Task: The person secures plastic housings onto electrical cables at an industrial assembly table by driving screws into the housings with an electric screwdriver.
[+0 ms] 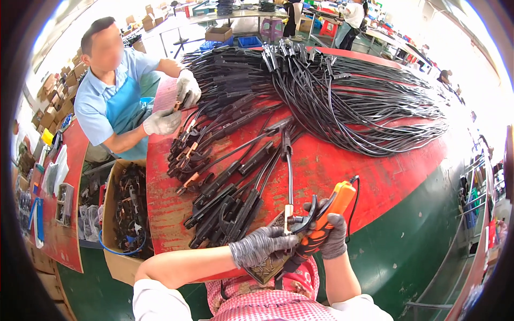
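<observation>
right hand [331, 235] grips an orange driver [327, 215] at the red table's [375, 171] near edge; left hand [261, 245] pinches a clamp [289, 216] under its tip, cable [289, 171] trailing to the black pile [235, 198].

A red table [375, 171] carries the work. Just ahead of the left hand [259, 246] lies a row of black clamps [225, 208]; farther beyond both hands a big heap of black cables [342, 96] covers the tabletop.
</observation>
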A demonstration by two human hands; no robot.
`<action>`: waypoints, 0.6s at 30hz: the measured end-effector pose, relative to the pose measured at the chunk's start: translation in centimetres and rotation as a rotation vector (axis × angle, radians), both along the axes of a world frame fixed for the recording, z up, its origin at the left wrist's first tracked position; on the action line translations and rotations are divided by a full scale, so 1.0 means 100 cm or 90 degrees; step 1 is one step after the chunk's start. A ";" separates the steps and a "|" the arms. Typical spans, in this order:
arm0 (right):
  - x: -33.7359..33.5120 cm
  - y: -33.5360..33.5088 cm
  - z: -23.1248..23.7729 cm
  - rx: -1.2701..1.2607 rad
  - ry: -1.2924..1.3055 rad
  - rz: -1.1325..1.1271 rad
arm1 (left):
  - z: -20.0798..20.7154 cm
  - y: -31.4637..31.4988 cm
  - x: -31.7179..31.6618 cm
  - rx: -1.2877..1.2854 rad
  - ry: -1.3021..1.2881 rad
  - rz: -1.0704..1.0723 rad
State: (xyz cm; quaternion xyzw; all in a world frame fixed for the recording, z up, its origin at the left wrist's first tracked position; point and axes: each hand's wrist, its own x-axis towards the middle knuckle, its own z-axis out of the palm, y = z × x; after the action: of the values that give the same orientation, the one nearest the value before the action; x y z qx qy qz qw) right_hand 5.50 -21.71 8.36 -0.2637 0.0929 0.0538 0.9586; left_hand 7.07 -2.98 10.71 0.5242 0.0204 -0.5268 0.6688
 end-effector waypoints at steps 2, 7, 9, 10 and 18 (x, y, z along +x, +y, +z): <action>0.000 -0.018 -0.007 0.117 -0.067 0.082 | -0.006 -0.001 0.006 -0.036 -0.004 -0.003; -0.014 -0.025 -0.021 -0.059 -0.098 0.114 | -0.023 -0.010 0.026 0.042 -0.041 -0.198; -0.014 -0.025 -0.015 -0.029 -0.097 0.118 | -0.087 -0.015 0.069 -0.048 -0.060 -0.072; -0.010 -0.025 -0.015 -0.002 -0.100 0.121 | -0.103 -0.010 0.102 -0.189 0.047 0.064; -0.002 -0.017 -0.004 0.014 -0.116 0.174 | -0.154 -0.089 0.221 -0.274 0.231 0.591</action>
State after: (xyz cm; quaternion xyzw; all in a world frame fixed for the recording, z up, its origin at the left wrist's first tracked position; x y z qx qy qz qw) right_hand 5.33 -23.43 7.94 -0.2668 -0.0320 0.1608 0.9497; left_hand 29.19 -11.83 -4.73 0.2122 0.2565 -0.2506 0.9091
